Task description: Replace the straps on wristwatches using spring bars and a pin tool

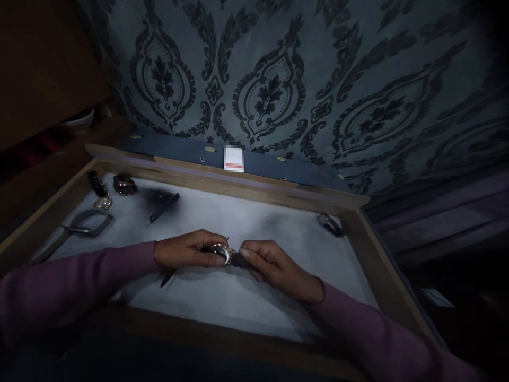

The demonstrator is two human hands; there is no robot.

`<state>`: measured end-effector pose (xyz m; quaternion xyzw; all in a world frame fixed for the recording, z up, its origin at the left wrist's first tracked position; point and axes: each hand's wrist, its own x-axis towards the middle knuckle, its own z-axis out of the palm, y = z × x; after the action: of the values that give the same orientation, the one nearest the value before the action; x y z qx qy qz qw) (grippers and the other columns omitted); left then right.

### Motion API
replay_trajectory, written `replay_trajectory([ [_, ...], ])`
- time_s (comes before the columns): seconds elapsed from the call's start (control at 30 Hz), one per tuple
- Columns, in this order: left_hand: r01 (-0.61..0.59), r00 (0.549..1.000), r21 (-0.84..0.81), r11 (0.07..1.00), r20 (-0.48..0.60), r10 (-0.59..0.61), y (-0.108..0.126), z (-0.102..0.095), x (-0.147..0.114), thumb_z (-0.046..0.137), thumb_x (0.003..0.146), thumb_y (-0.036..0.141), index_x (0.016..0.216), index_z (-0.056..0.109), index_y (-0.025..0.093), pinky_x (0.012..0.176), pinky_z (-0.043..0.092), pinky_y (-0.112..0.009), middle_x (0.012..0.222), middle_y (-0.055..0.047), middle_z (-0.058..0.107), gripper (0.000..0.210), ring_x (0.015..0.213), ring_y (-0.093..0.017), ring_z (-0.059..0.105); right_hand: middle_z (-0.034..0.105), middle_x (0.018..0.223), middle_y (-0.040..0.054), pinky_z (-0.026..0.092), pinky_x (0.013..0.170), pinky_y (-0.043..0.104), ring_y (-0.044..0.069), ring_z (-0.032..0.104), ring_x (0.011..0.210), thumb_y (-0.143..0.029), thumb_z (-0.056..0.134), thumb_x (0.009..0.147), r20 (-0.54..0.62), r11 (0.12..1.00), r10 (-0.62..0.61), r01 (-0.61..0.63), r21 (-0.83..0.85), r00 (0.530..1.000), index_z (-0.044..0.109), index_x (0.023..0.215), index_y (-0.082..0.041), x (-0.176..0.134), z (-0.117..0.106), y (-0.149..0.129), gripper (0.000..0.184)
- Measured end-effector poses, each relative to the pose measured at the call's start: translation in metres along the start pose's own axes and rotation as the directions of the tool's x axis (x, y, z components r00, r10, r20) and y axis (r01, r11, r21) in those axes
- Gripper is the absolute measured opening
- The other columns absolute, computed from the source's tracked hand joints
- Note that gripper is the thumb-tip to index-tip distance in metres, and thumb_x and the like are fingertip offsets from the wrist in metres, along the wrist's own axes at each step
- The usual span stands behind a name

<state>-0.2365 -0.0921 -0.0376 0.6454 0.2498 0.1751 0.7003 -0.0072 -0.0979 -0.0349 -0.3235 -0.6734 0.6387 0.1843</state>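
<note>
Over the middle of a white-lined wooden tray, my left hand (191,249) is closed around the case of a wristwatch (221,253), thumb and fingers at its rim. The case has a shiny gold-toned edge. My right hand (274,265) pinches the dark strap (240,260) close to where it meets the case. Below my left wrist, a dark thin strip (168,277) pokes out, partly hidden by the hand. Farther back lies another flat dark strip (164,208), which looks like a loose strap piece.
Several watches rest in the tray's left corner: a gold-cased one (102,202), a brown one (124,184) and a grey-banded one (90,223). A dark watch (331,224) lies at the right. Raised wooden walls (254,187) border the tray; patterned wallpaper (270,90) stands behind.
</note>
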Motion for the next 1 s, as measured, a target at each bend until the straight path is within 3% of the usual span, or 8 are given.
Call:
replay_trajectory([
  [0.17,0.081,0.997,-0.084,0.993,0.023,-0.079,-0.003,-0.002,0.000,0.061,0.087,0.043,0.084,0.056,0.015,0.056,0.029,-0.022,0.070,0.004,0.043,0.029,0.063,-0.010,0.035,0.039,0.052,-0.0075,0.022,0.042,0.021,0.006,0.029,0.045,-0.055,0.047,0.095,-0.009,0.999,0.015,-0.015,0.036,1.000,0.049,0.067,-0.018,0.000,-0.002,0.000,0.046],
  [0.63,0.140,0.989,-0.126,0.982,0.065,-0.133,0.000,-0.004,0.000,0.063,0.085,0.045,0.087,0.059,0.015,0.053,0.025,-0.023,0.068,0.003,0.042,0.031,0.060,-0.011,0.033,0.039,0.051,-0.0079,0.020,0.043,0.021,0.006,0.030,0.043,-0.055,0.053,0.091,-0.076,0.995,0.042,-0.035,0.098,0.996,0.054,0.070,-0.016,0.002,-0.002,-0.002,0.045],
  [0.77,0.067,0.997,-0.050,0.997,-0.023,-0.068,0.002,0.002,0.002,0.071,0.077,0.032,0.084,0.051,0.016,0.058,0.030,-0.021,0.072,0.005,0.044,0.026,0.065,-0.010,0.037,0.039,0.049,-0.0082,0.018,0.040,0.021,0.006,0.028,0.041,-0.062,0.052,0.089,-0.076,0.992,0.064,-0.056,0.110,0.995,0.052,0.068,-0.016,0.003,-0.003,0.004,0.050],
  [0.83,0.060,0.993,0.010,0.998,-0.100,-0.059,0.004,0.007,0.002,0.074,0.072,0.025,0.092,0.049,0.017,0.059,0.032,-0.020,0.074,0.006,0.044,0.033,0.066,-0.010,0.038,0.038,0.047,-0.0083,0.017,0.039,0.021,0.005,0.027,0.040,-0.066,0.051,0.087,-0.090,0.991,0.079,-0.068,0.115,0.993,0.048,0.063,-0.018,0.004,-0.003,0.004,0.054],
  [1.0,0.076,0.970,0.312,0.947,-0.244,0.003,0.004,0.016,0.003,0.066,0.072,0.012,0.101,0.047,0.020,0.057,0.033,-0.019,0.071,0.008,0.050,0.036,0.060,-0.009,0.042,0.034,0.042,-0.0107,0.014,0.037,0.021,0.005,0.023,0.035,-0.071,0.054,0.082,-0.084,0.977,0.102,-0.083,0.197,0.991,0.045,0.064,-0.019,0.007,-0.001,0.007,0.056],
])
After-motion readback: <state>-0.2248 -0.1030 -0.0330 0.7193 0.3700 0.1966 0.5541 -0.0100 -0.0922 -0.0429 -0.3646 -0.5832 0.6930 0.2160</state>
